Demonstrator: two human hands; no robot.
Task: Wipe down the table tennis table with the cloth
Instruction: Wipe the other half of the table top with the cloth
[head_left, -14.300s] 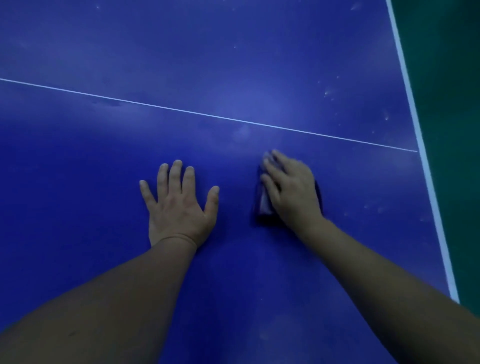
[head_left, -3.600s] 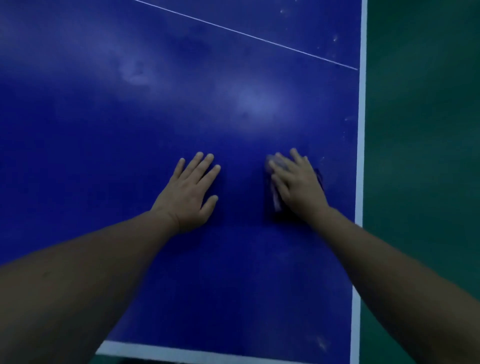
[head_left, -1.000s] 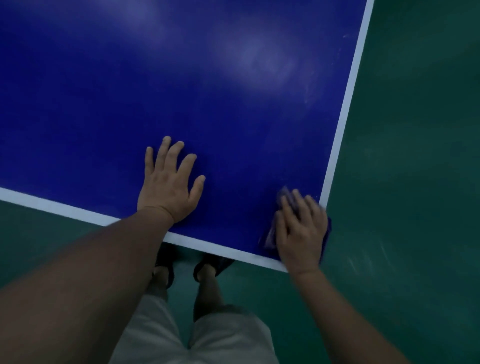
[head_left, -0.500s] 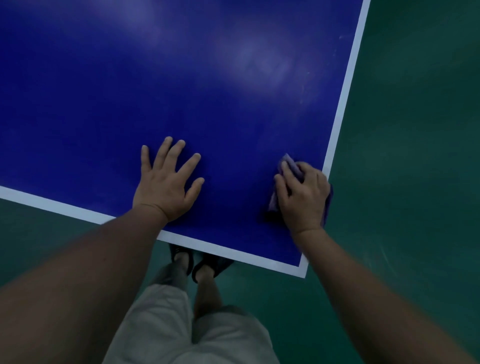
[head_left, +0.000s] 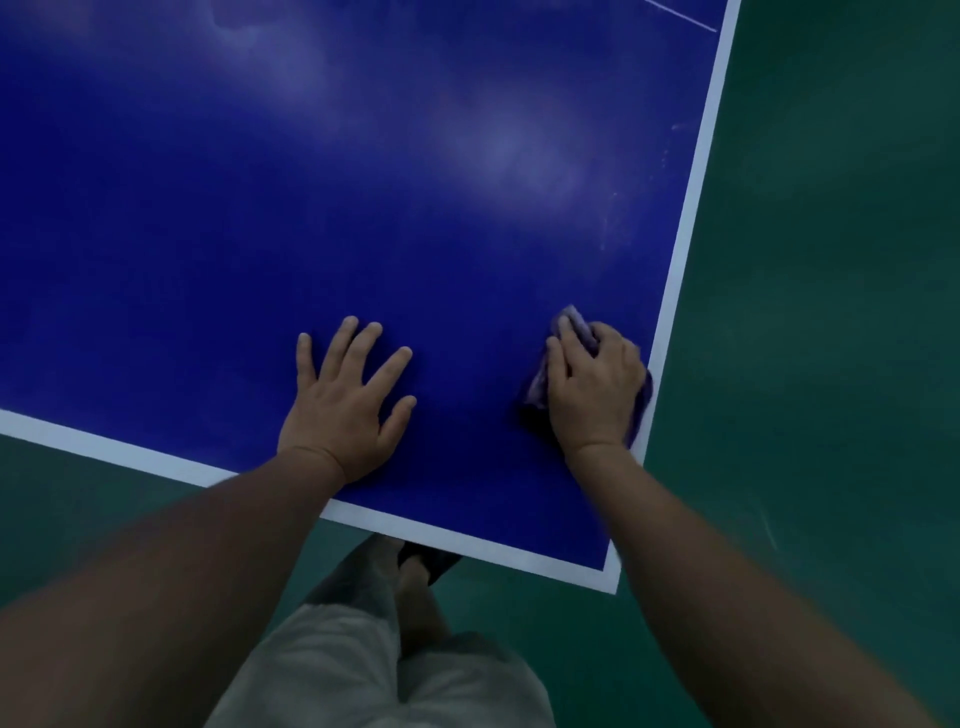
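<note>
bunched purple cloth (head_left: 574, 325) lies on blue table (head_left: 363, 208); near its right edge

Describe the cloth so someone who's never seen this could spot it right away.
Start with the blue table and follow its white right edge toward the near corner. Just inside that edge the right hand grips the cloth, a small bunched purplish rag poking out from under it. The left hand beside it lies flat on bare table.
</note>
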